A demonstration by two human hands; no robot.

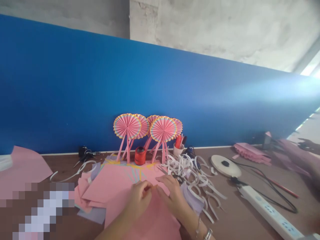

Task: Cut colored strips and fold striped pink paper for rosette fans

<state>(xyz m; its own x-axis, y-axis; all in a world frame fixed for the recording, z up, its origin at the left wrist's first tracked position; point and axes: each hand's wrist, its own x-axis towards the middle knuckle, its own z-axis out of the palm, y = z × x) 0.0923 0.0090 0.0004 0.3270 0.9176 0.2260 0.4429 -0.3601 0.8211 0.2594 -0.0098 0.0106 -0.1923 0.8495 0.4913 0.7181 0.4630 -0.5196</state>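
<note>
Head view: where do the hands stand?

Both hands meet over the pink sheet (pixel 150 221), which lies beneath them and extends toward the body between the forearms.

State the condition of the left hand (pixel 138 197).

Its fingers are curled, with the tips drawn in toward the thumb. Whether they pinch an edge of paper cannot be determined.

And the right hand (pixel 173 194)?

Fingers are extended and loosely spread over the paper; the thumb points at the left fingertips. A bracelet (pixel 208 234) encircles the wrist.

List the items beyond the hands.

Directly ahead: a red spool (pixel 140 156). Pleated pink fans (pixel 163 129) stand upright on paper legs behind it and to both sides, before a blue panel (pixel 160 80).

Items to the right of the right hand?

Nearest are scissors (pixel 179 179), partly covered, and a tangle of white strips (pixel 195 174). Farther right lies a power strip (pixel 269 210).

To the left of the left hand?

Overlapping pink sheets (pixel 107 184); beyond them, a black clip (pixel 82 151).
</note>
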